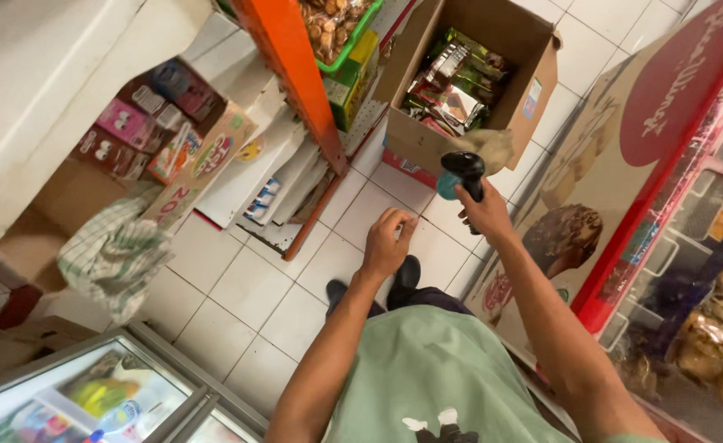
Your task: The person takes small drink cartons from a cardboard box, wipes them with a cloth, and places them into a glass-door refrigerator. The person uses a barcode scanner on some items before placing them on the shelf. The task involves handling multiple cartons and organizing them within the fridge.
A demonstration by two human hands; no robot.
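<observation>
At far left a checked cloth [111, 250] lies on the white tiled floor [238, 303]. The left hand [386, 244] hangs over the tiles with fingers loosely curled, holding nothing. Just right of it, the right hand [486, 215] is wrapped around the grip of a black handheld scanner [465, 174], whose head points up toward the open cardboard box [427, 152] of packets just beyond it.

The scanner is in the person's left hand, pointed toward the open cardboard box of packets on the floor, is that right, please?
Not quite: the head view shows the scanner in the right hand, not the left. The left hand is empty. The rest holds: it points toward the open box of packets on the floor.
</observation>
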